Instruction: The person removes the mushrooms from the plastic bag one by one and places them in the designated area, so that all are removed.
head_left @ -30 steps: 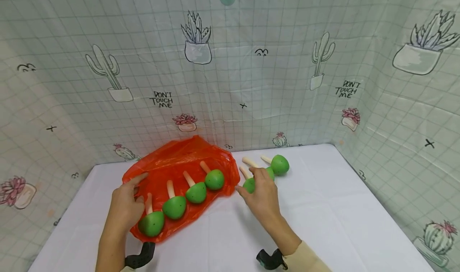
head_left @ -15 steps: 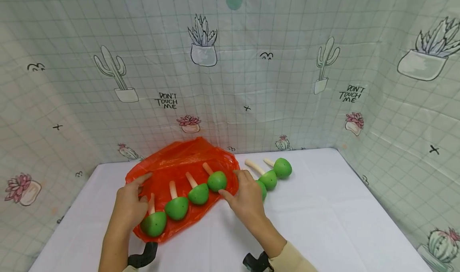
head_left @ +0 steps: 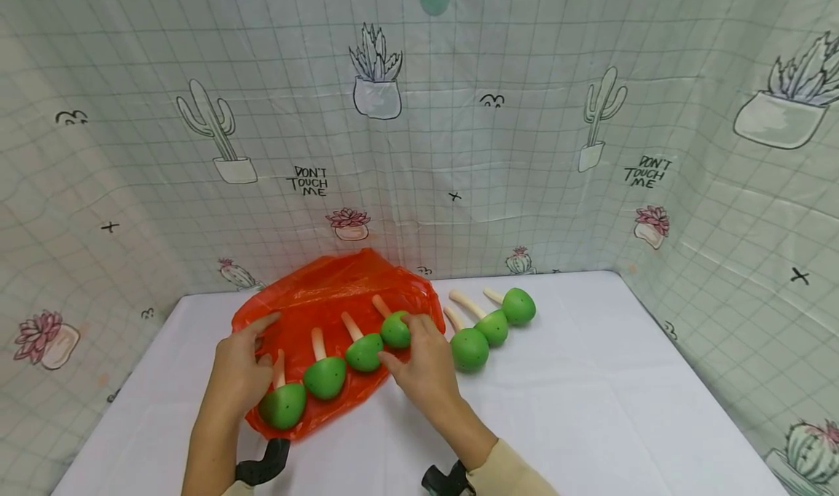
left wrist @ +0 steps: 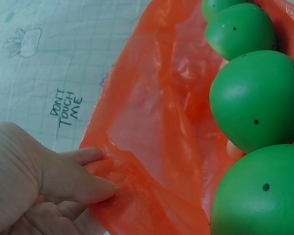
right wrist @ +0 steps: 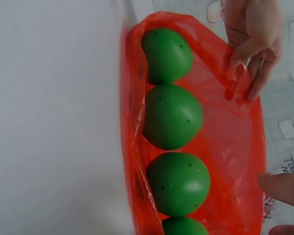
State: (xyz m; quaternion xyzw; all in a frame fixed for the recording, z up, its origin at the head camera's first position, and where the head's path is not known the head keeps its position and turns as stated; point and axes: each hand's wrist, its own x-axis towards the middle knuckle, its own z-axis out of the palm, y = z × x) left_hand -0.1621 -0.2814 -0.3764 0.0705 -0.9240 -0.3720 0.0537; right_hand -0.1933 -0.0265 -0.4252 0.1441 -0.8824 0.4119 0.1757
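Note:
A red plastic bag (head_left: 328,277) lies on the table with several green-capped toy mushrooms (head_left: 324,378) in a slanting row inside its mouth. Their caps carry dark dots and their stems are pale. My left hand (head_left: 239,372) pinches the bag's edge between thumb and fingers, as the left wrist view shows. Over the bag's right end, my right hand (head_left: 426,368) has its fingers extended and partly covers the rightmost mushroom (head_left: 395,328) in the bag. In the right wrist view, the right hand (right wrist: 286,193) grips nothing visible.
Three more green mushrooms lie to the right of the bag: a near one (head_left: 469,349), a middle one (head_left: 493,328) and a far one (head_left: 518,306). Behind the white table (head_left: 590,408) hangs a gridded cloth (head_left: 406,146) printed with cacti.
My right hand has moved left, from above the loose mushrooms to over the bag's right end. The left hand stays at the bag's edge, and the view has shifted slightly.

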